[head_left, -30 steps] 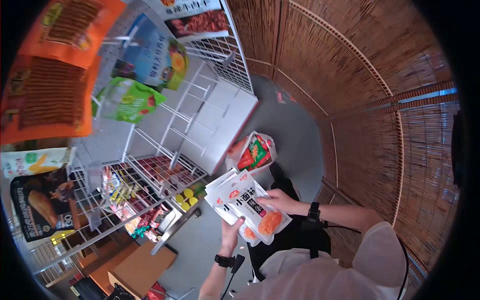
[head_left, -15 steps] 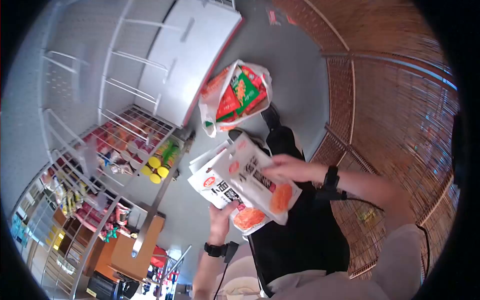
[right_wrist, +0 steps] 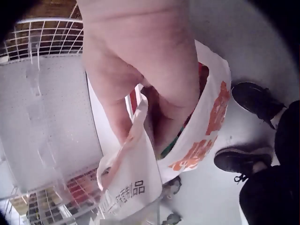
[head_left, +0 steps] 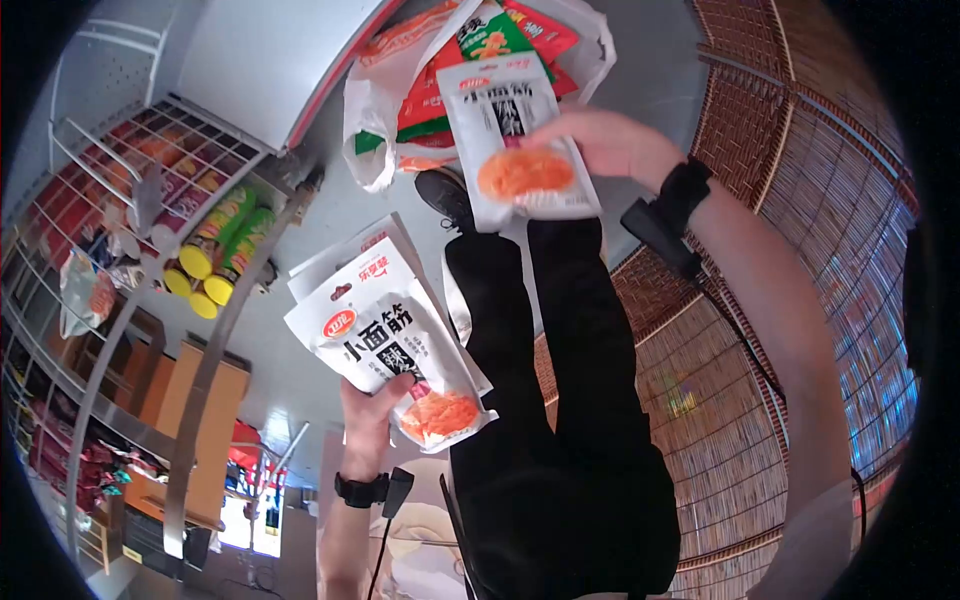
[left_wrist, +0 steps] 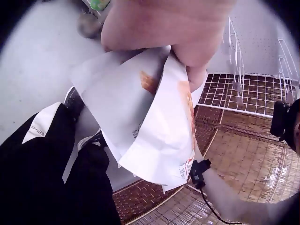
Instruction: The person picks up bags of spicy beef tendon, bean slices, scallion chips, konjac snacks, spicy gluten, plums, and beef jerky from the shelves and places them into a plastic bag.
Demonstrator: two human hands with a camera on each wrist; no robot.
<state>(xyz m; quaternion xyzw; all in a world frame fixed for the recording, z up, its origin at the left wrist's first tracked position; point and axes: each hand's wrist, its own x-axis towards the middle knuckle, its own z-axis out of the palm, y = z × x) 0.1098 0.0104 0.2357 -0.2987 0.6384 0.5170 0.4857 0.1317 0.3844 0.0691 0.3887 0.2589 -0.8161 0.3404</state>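
My left hand [head_left: 368,415] grips a small stack of white snack packets [head_left: 385,320] with an orange food picture, its thumb across the front one. In the left wrist view the stack's pale backs [left_wrist: 117,98] hang below the fingers. Farther forward, my right hand [head_left: 620,148] holds a single packet of the same kind [head_left: 515,110] by its side edge. That packet overlaps a white plastic bag [head_left: 368,115], which stands on the floor with red and green snack packs [head_left: 430,95] inside. From the right wrist, thumb and fingers pinch the packet [right_wrist: 126,192] over the bag's opening.
A wire shelf rack [head_left: 150,190] with packaged snacks and yellow-capped canisters [head_left: 215,240] runs along the left. Cardboard boxes [head_left: 195,420] sit behind it. A woven reed screen [head_left: 740,330] curves round the right. My shoe [head_left: 445,195] is just short of the bag.
My right hand has drawn one packet off the stack and carried it forward to the bag. The rest of the stack stays in my left hand. The head view has tilted down, away from the upper shelves.
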